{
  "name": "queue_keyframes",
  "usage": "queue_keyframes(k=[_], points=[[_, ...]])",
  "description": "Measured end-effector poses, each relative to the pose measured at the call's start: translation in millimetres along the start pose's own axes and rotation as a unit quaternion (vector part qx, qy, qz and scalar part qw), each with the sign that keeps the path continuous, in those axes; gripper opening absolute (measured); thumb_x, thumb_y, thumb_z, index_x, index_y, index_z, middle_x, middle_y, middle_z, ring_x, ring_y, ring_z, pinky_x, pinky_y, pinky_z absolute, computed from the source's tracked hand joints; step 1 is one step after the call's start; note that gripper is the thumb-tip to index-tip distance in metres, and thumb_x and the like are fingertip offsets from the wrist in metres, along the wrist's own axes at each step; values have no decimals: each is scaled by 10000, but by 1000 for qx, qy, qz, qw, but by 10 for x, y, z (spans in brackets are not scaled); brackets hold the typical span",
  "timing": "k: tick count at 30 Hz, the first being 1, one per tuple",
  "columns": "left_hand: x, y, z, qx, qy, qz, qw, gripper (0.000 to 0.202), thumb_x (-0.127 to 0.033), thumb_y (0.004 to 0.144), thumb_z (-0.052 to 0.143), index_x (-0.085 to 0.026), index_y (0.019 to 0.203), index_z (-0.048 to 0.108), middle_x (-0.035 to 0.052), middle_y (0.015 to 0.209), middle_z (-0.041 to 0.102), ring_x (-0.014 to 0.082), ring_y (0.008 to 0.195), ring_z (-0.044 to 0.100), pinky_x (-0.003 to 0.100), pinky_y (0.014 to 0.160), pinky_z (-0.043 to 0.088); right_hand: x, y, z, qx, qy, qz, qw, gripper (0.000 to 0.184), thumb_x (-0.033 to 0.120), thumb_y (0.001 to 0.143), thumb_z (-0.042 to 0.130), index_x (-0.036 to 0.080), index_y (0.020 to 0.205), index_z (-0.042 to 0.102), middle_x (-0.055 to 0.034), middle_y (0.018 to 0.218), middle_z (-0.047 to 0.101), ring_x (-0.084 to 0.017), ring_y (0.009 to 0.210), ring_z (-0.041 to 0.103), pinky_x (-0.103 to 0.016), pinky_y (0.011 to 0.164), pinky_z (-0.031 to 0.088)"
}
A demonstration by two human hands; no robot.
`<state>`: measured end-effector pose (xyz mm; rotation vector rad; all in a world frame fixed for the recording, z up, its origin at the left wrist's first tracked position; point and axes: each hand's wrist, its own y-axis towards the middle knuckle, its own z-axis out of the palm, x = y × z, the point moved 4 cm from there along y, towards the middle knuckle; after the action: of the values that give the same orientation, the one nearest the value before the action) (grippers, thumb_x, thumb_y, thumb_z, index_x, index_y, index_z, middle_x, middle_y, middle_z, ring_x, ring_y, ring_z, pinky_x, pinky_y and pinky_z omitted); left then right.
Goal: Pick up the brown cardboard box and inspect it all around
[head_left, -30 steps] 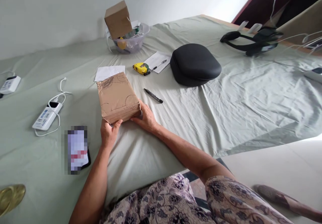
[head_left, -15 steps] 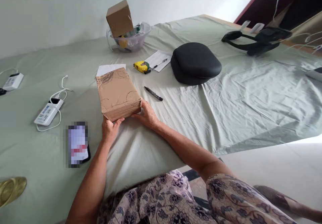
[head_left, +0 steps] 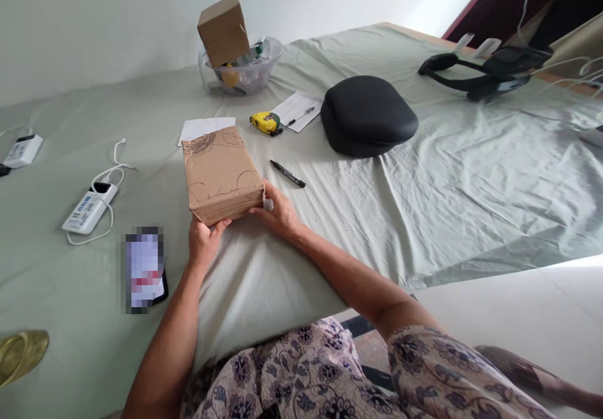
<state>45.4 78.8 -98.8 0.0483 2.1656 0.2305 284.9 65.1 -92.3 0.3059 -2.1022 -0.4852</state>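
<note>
Both my hands hold a brown cardboard box with dark pen scribbles on its top, at the near side of the cloth-covered table. My left hand grips its near left corner, thumb along the lower front edge. At the near right corner, my right hand is closed on the box, its thumb under the front edge. A small greyish-white bit shows between that hand and the box. White paper sticks out behind the box. Right of it lies a black marker.
Beyond lie a yellow tape measure, paper with a pen and a black case. A plastic basket holds another carton. To the left are a phone, a white power strip and a gold-coloured dish.
The grip on the box stays nearly the same. A small greyish-white bit now shows by my right hand, at the box's right corner. The view has shifted slightly.
</note>
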Motion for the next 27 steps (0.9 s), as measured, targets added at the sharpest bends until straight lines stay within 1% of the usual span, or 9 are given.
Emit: queue_keyframes(k=[4,10,12,14,17,20,22,24,27], points=[[2,-2,14,13,19,3,1000,694,-526,739,830,-117,1271,651,209,1293,713,394,1269,658,519,1093,534,-25,3,-51,-16,-8,-11,1000,979,815,881,564,207,1621,365,-179,1389,691,-321,1124,730,-484,1011,604],[-84,5,24,17,13,57,998,861,-442,752,851,-108,1474,521,228,1429,641,400,1371,600,514,1159,507,-75,-10,-88,-41,-12,-26,999,1114,832,846,590,246,1684,148,-200,1447,642,-352,1218,704,-537,1016,608],[-90,11,36,16,4,88,996,885,-403,747,864,-113,1500,500,226,1472,614,397,1401,580,501,1183,497,-49,-10,-120,-55,-17,-43,997,1102,840,831,597,252,1674,200,-204,1518,582,-364,1316,652,-552,1053,594],[-71,8,52,8,-4,115,993,913,-378,751,871,-128,1532,468,219,1520,579,388,1433,555,499,1213,476,-12,-9,-156,-65,-27,-57,996,966,824,859,575,262,1615,360,-183,1536,571,-357,1384,605,-557,1104,569],[-36,-22,75,-8,-18,152,988,939,-378,789,860,-176,1584,403,199,1590,516,358,1485,507,489,1250,441,13,-13,-194,-67,-35,-57,996,731,765,914,561,273,1455,572,-143,1447,649,-331,1378,614,-551,1151,543],[-75,-82,59,-42,-34,216,975,897,-422,878,796,-232,1623,334,182,1649,442,331,1546,430,476,1277,405,-25,-36,-194,-71,-2,-61,996,686,734,916,600,261,1413,597,-134,1395,683,-329,1358,630,-545,1152,540],[-147,-129,20,-70,-44,266,961,839,-450,940,731,-260,1635,301,172,1673,406,320,1570,390,479,1289,385,-90,-61,-167,-81,33,-51,995,694,730,926,592,253,1430,566,-142,1388,683,-325,1302,666,-536,1103,565],[-212,-160,-36,-98,-70,277,953,801,-461,982,676,-281,1645,264,164,1684,387,313,1579,374,480,1277,403,-161,-85,-97,-64,44,-21,997,708,733,933,578,236,1436,544,-149,1310,713,-312,1139,735,-498,952,623],[-275,-189,-104,-126,-122,262,949,770,-450,1016,630,-314,1655,221,158,1688,376,290,1532,456,435,1189,515,-166,-118,65,33,-32,-28,999,639,755,924,565,217,1257,654,-135,1114,761,-314,969,747,-478,827,614]])
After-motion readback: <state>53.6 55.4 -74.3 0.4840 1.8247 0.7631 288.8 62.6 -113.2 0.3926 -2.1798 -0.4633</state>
